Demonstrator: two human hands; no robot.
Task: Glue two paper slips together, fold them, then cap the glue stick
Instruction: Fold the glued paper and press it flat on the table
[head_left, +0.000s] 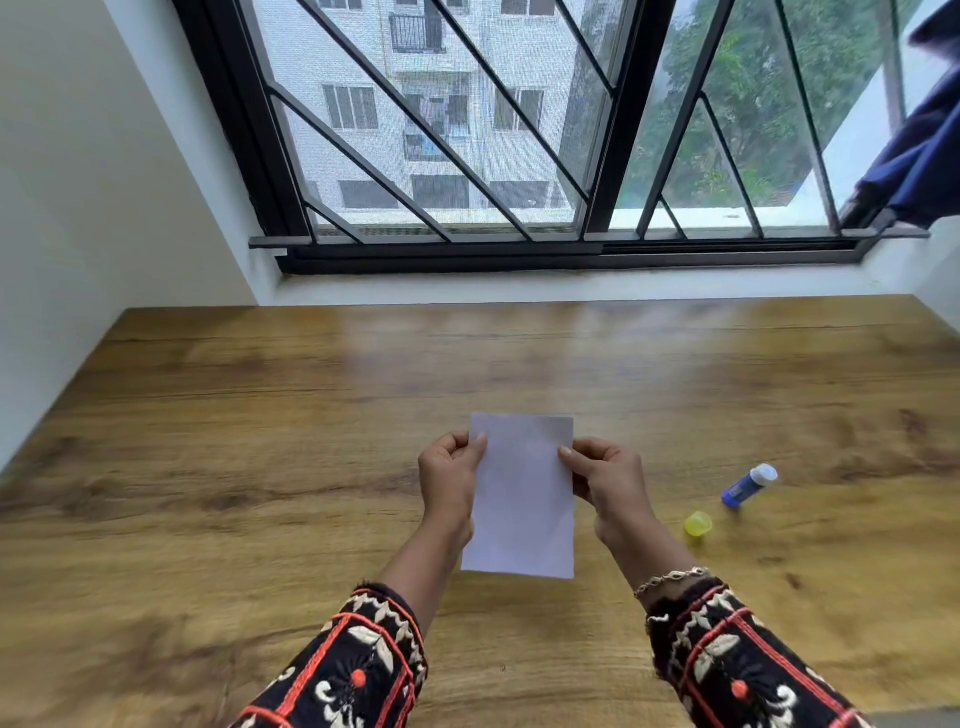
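A wood-grain surface (260, 467) runs up to a white ledge under a black-barred window (467, 130), with a building and trees outside and a dark blue cloth (919, 156) hanging at the far right.

You hold a white paper (522, 499) upright-facing in front of you, above the middle of the surface, with 2 hands. Your left hand (449, 478) grips its left edge near the top: the thumb lies on the front face, and the other fingers (457, 441) curl round behind the sheet. Your right hand (605, 480) pinches the right edge at about the same height, thumb tip on the front and the rest of the hand folded behind. The paper hangs down between your wrists, its lower edge free and its top edge just above your fingers. Whether it is 1 sheet or 2 slips laid together cannot be told from here.

The blue glue stick (748, 486) lies on its side on the surface, well to the right of your right hand, its pale open end pointing away from you. Its yellow cap (698, 523) sits apart from it, just nearer you and between the stick and your right wrist. Neither touches your hands. A chain bracelet (670, 578) circles your right wrist above an embroidered black, red and white sleeve (737, 670).
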